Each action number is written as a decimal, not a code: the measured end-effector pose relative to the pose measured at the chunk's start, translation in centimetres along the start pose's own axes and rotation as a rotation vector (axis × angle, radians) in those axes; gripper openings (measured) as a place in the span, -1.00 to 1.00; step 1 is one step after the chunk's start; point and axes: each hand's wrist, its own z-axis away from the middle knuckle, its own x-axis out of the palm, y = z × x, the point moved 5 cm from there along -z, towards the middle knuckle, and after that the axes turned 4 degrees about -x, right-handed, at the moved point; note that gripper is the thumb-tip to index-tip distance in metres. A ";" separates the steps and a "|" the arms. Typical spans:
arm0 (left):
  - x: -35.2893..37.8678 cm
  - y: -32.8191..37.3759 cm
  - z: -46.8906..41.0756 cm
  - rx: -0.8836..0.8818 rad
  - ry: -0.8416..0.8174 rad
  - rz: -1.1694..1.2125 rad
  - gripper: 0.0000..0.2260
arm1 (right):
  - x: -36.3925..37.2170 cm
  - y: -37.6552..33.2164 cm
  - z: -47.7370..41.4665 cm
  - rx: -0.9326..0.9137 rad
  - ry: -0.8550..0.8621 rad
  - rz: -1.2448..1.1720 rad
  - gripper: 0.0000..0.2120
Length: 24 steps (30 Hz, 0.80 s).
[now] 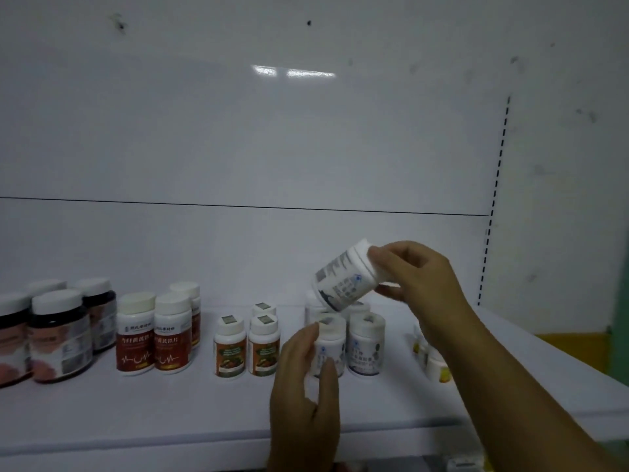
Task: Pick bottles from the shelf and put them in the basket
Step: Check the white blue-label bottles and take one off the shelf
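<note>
My right hand [422, 281] holds a white bottle with a blue-grey label [343, 277] by its cap, tilted and lifted above the shelf. Below it, my left hand [303, 379] wraps its fingers and thumb around another white bottle [328, 338] that stands at the front of a small group. A matching bottle [366, 342] stands just right of it, with more partly hidden behind. No basket is in view.
On the white shelf [170, 413] stand dark jars [61, 335] at the left, red-labelled bottles [136, 332], small orange-green bottles [231, 345] and yellow-labelled bottles [435, 362] behind my right forearm. A white back panel rises behind them.
</note>
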 end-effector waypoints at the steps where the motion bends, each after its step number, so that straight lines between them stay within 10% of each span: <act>1: -0.5 0.7 0.3 -0.057 0.046 0.133 -0.69 | -0.5 -0.1 2.1 0.006 -0.028 -0.048 -0.83; 7: 0.2 1.9 2.0 -0.604 -0.282 0.672 -0.83 | -2.8 1.5 9.5 0.098 0.021 -0.247 -0.66; 12: 1.0 0.8 4.7 -0.966 -0.585 0.810 -0.53 | -2.8 3.4 11.5 0.150 0.091 -0.337 -0.75; 24: 0.9 -0.5 6.1 -0.763 -0.365 0.578 -0.43 | -2.1 4.8 13.0 0.255 0.121 -0.344 -0.82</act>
